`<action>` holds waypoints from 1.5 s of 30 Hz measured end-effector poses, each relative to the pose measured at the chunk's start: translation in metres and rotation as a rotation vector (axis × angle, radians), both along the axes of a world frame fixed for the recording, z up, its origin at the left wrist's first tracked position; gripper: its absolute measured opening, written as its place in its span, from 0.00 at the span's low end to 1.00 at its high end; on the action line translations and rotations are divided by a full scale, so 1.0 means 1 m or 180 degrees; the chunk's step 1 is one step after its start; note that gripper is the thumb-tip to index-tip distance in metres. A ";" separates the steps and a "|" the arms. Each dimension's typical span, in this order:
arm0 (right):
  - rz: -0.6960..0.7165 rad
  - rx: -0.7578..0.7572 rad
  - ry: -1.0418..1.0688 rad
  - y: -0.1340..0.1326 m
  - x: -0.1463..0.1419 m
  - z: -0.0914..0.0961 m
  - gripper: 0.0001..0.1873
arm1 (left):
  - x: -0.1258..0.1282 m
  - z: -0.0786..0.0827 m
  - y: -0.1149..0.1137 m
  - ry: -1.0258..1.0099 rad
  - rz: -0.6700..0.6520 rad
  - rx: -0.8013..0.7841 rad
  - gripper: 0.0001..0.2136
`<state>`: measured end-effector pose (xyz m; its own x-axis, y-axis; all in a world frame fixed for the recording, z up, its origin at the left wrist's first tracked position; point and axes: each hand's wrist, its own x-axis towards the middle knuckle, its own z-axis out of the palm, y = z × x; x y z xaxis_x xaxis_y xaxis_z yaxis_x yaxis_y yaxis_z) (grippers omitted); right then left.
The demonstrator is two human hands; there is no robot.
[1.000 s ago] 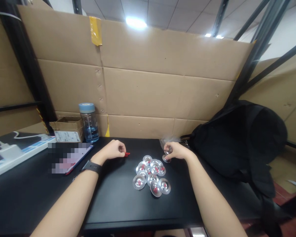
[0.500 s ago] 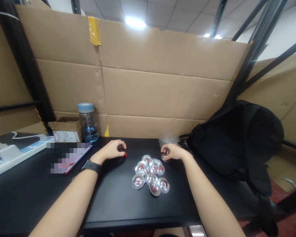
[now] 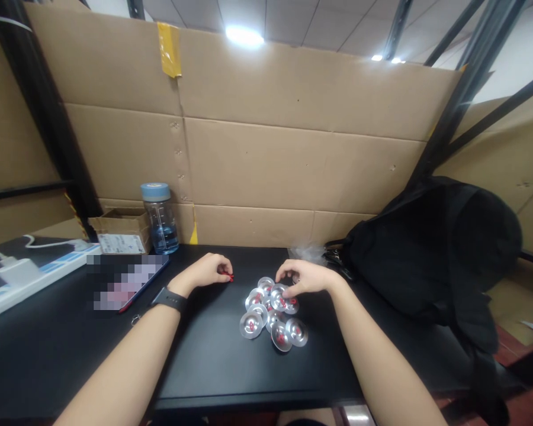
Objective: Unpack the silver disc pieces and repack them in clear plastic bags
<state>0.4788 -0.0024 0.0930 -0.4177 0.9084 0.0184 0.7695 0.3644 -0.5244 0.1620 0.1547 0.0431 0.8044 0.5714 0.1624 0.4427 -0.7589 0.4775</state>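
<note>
At the back of the black tabletop, my left hand [image 3: 211, 270] has its fingers curled down with thumb and fingertips closed on a small red piece [image 3: 230, 276]; its exact kind is too small to make out. A heap of round, shiny, clear-rimmed discs with red marks at their centres [image 3: 251, 325] lies in the middle. My right hand [image 3: 306, 277] hovers at the heap's right back edge, fingers apart, thumb at the upper disc [image 3: 278, 297]. Under its palm, another round piece [image 3: 296, 279] is partly hidden.
A clear plastic bag [image 3: 308, 253] lies behind my right hand, beside a black backpack [image 3: 426, 248]. On the left are a water bottle [image 3: 160, 222], a small carton [image 3: 122, 229], a phone [image 3: 137, 284] and a white power strip [image 3: 39, 275]. Cardboard [image 3: 257, 165] walls the back.
My right hand has moved left to the disc heap and spread its fingers; the round piece it held stays behind under the palm. My left fingers have closed in at the red piece.
</note>
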 end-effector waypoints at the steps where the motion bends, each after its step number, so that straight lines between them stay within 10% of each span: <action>1: 0.0143 -0.0075 -0.0052 -0.002 -0.005 0.001 0.23 | 0.000 0.001 -0.001 -0.0001 0.0001 0.0016 0.09; 10: -0.0067 -0.0134 -0.0746 0.000 -0.026 -0.007 0.13 | 0.004 0.008 -0.008 -0.0095 0.0166 0.0212 0.10; 21: -0.0169 0.0750 0.0305 -0.002 -0.027 0.001 0.01 | 0.023 0.034 -0.048 -0.0475 -0.0114 0.0570 0.08; 35: -0.0365 -0.0139 0.2026 -0.004 -0.058 -0.008 0.15 | 0.055 0.027 -0.081 -0.1569 -0.0320 0.0160 0.07; 45: -0.0186 0.0139 0.2249 -0.007 -0.063 -0.005 0.25 | 0.055 0.036 -0.091 -0.1324 -0.0388 0.0615 0.09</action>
